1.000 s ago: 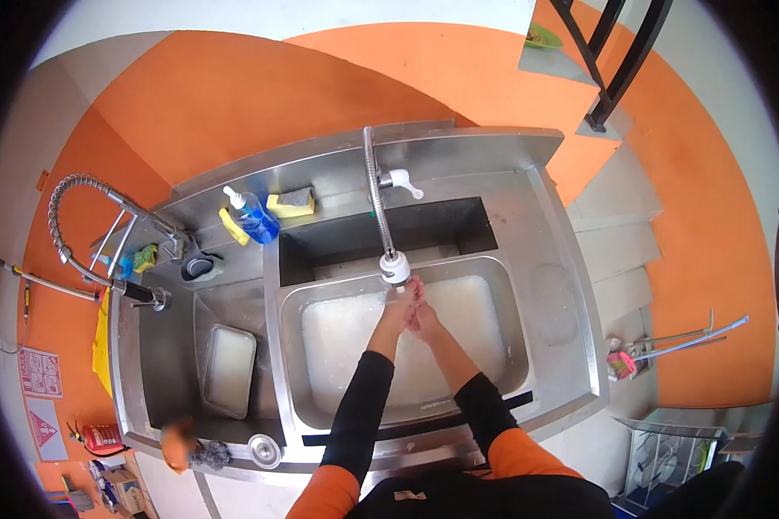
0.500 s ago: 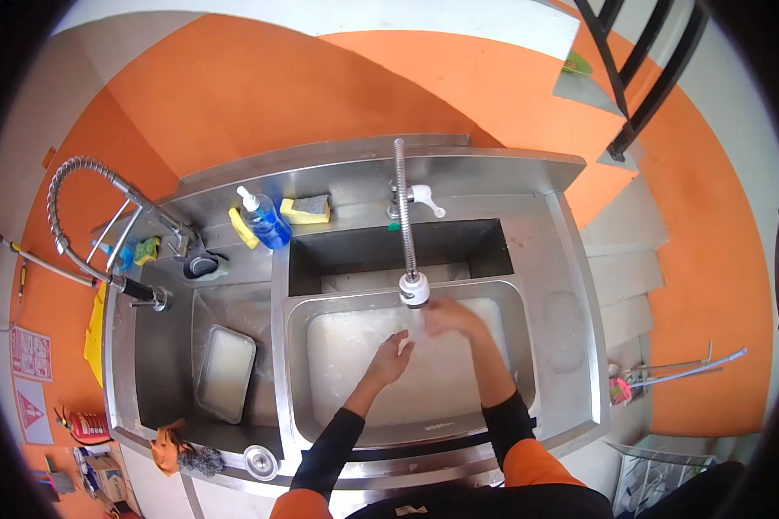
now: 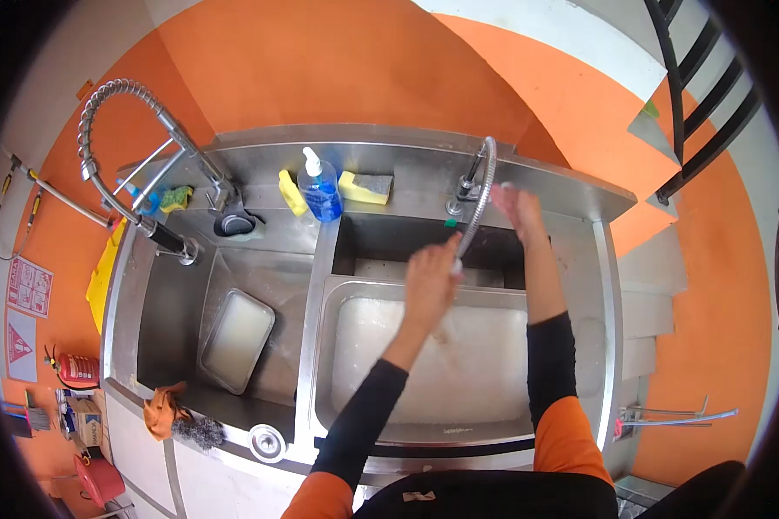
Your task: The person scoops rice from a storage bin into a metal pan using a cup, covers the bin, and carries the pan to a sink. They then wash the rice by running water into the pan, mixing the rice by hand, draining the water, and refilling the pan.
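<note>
My left hand (image 3: 431, 281) is closed round the lower end of the flexible faucet hose (image 3: 483, 195), above the near edge of the back basin. My right hand (image 3: 519, 210) is up at the faucet's handle, right of the hose; its fingers are partly blurred and cover most of the handle. Below my arms, a large steel tub (image 3: 329, 381) of cloudy whitish water sits in the sink. The faucet's white spray head is mostly hidden by my left hand.
A blue soap bottle (image 3: 321, 189) and yellow sponges (image 3: 365, 188) stand on the back ledge. The left basin holds a tray (image 3: 238, 342) of cloudy liquid. A coiled spring faucet (image 3: 175, 130) rises at the left. An orange cloth (image 3: 161, 413) lies on the front rim.
My left hand has moved up and taken hold of the hose end. My right hand has gone from beside the spray head up to the faucet handle. The view has shifted left.
</note>
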{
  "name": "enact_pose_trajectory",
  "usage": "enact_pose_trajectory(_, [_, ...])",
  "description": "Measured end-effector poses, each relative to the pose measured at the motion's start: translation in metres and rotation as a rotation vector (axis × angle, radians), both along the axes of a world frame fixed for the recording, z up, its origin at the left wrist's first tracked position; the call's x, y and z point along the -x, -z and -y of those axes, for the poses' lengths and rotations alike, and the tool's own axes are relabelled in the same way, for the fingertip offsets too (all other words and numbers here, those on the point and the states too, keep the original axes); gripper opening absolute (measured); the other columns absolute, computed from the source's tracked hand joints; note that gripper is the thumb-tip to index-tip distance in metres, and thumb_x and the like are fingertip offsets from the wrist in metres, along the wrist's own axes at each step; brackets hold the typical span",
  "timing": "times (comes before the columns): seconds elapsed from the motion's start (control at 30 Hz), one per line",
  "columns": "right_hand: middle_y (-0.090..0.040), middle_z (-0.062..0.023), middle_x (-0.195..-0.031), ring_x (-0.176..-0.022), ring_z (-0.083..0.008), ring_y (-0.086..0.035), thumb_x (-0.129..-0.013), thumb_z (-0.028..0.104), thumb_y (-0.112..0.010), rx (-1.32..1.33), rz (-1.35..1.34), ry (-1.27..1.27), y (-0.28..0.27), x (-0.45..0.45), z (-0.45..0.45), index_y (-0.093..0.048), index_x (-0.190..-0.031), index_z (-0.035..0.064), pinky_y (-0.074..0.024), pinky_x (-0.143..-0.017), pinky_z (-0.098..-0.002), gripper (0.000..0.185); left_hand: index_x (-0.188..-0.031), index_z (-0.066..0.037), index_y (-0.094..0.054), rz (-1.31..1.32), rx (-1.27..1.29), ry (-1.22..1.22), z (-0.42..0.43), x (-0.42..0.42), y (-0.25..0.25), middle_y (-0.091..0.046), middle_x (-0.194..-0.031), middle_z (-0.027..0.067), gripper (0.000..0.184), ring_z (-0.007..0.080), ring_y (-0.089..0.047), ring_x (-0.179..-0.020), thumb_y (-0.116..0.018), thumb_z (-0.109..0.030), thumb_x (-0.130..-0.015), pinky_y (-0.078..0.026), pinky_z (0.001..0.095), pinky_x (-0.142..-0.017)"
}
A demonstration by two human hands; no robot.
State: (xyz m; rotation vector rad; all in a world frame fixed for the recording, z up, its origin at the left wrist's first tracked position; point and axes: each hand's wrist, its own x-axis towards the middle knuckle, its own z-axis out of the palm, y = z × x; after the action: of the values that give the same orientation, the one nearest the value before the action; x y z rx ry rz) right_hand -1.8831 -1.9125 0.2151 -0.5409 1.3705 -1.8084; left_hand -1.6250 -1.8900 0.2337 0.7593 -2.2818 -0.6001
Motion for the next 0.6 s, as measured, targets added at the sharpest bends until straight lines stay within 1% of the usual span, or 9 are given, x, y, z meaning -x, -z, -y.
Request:
enact_pose_trajectory(0.1, [-0.053, -0.0228, -0.111, -0.090, -0.0281, -0.059, -0.089, 0.013, -0.038, 0.068, 0.246, -0.069, -0.035, -0.006, 0.017, -0.039, -0.114, -0.0078, -0.0481, -0.083, -0.0343, 0.033, -0.131, -0.010, -0.032, 0.043, 0.245, -0.178, 0.049, -0.010, 0.018, -0.049, -0.114, 0.0110, 0.071, 0.0287, -0.045, -0.102, -0.063, -0.010, -0.068, -0.033, 0.0407, -0.090])
enact_pose_trajectory(0.23, [-0.059, -0.0130, -0.091, -0.076, -0.0174, -0.059, -0.087, 0.013, -0.044, -0.135, -0.292, -0.142, -0.016, -0.029, -0.029, -0.046, -0.109, -0.0025, -0.0485, -0.067, -0.0259, 0.027, -0.135, -0.009, -0.023, 0.148, 0.276, -0.299, 0.055, -0.022, 0.004, -0.031, -0.133, 0.0168, 0.077, 0.0344, -0.034, -0.116, -0.064, -0.015, -0.069, -0.025, 0.0462, -0.099])
enact_pose_trajectory(0.27, [-0.060, -0.0092, -0.082, -0.069, -0.0135, -0.057, -0.086, 0.012, -0.047, -0.216, -0.439, -0.218, -0.007, -0.033, -0.056, -0.049, -0.104, -0.0009, -0.0471, -0.061, -0.0232, 0.022, -0.135, -0.002, -0.014, 0.151, 0.129, -0.264, 0.047, -0.029, 0.004, -0.018, -0.137, 0.0215, 0.086, 0.0381, -0.026, -0.121, -0.065, -0.021, -0.068, -0.019, 0.0490, -0.101])
enact_pose_trajectory(0.33, [-0.055, -0.0031, -0.067, -0.057, -0.0108, -0.052, -0.081, 0.008, -0.053, -0.269, -0.453, -0.190, -0.002, -0.071, -0.127, -0.053, -0.088, 0.0021, -0.0424, -0.051, -0.0236, 0.009, -0.134, 0.005, -0.010, 0.180, 0.048, -0.261, 0.015, -0.051, 0.003, -0.017, -0.136, 0.0247, 0.091, 0.0390, -0.026, -0.120, -0.066, -0.024, -0.068, -0.019, 0.0488, -0.101])
enact_pose_trajectory(0.4, [-0.061, -0.0043, -0.068, -0.060, -0.0124, -0.059, -0.087, 0.028, -0.046, -0.676, -0.427, -0.698, -0.018, -0.091, -0.219, -0.057, -0.091, 0.0055, -0.0467, -0.057, -0.0241, 0.025, -0.132, 0.007, -0.008, 0.114, -0.157, -0.289, -0.025, -0.073, 0.033, -0.019, -0.134, 0.0246, 0.091, 0.0402, -0.026, -0.120, -0.066, -0.024, -0.069, -0.019, 0.0484, -0.101])
enact_pose_trajectory(0.43, [-0.064, -0.0066, -0.071, -0.063, -0.0132, -0.062, -0.088, 0.030, -0.044, -0.892, -0.435, -0.981, -0.028, -0.108, -0.252, -0.058, -0.087, 0.0045, -0.0485, -0.060, -0.0247, 0.029, -0.132, 0.007, -0.010, 0.305, -0.219, -0.246, -0.047, -0.084, 0.050, -0.020, -0.133, 0.0247, 0.088, 0.0408, -0.026, -0.119, -0.065, -0.023, -0.070, -0.020, 0.0478, -0.101])
enact_pose_trajectory(0.47, [-0.065, -0.0083, -0.075, -0.067, -0.0147, -0.063, -0.088, 0.030, -0.044, -0.819, -0.522, -1.337, -0.003, -0.109, -0.299, -0.057, -0.091, 0.0035, -0.0499, -0.062, -0.0259, 0.030, -0.133, 0.006, -0.012, 0.496, -0.280, -0.198, -0.061, -0.090, 0.060, -0.022, -0.131, 0.0247, 0.084, 0.0413, -0.026, -0.118, -0.063, -0.022, -0.072, -0.020, 0.0472, -0.101])
enact_pose_trajectory(0.5, [-0.065, -0.0104, -0.078, -0.070, -0.0177, -0.064, -0.088, 0.034, -0.044, -1.114, 0.033, -1.275, -0.021, -0.132, -0.316, -0.055, -0.101, 0.0017, -0.0503, -0.067, -0.0255, 0.037, -0.133, 0.005, -0.014, 0.418, -0.270, -0.055, -0.065, -0.088, 0.059, -0.024, -0.130, 0.0247, 0.082, 0.0415, -0.026, -0.118, -0.063, -0.022, -0.072, -0.022, 0.0464, -0.101])
enact_pose_trajectory(0.6, [-0.061, -0.0164, -0.093, -0.086, -0.0210, -0.061, -0.087, 0.034, -0.048, -1.057, 0.415, -0.791, -0.017, -0.182, -0.369, -0.046, -0.110, -0.0049, -0.0482, -0.079, -0.0281, 0.046, -0.131, 0.001, -0.024, 0.241, -0.098, 0.239, -0.069, -0.070, 0.035, -0.028, -0.128, 0.0234, 0.070, 0.0389, -0.029, -0.118, -0.060, -0.020, -0.075, -0.024, 0.0442, -0.101])
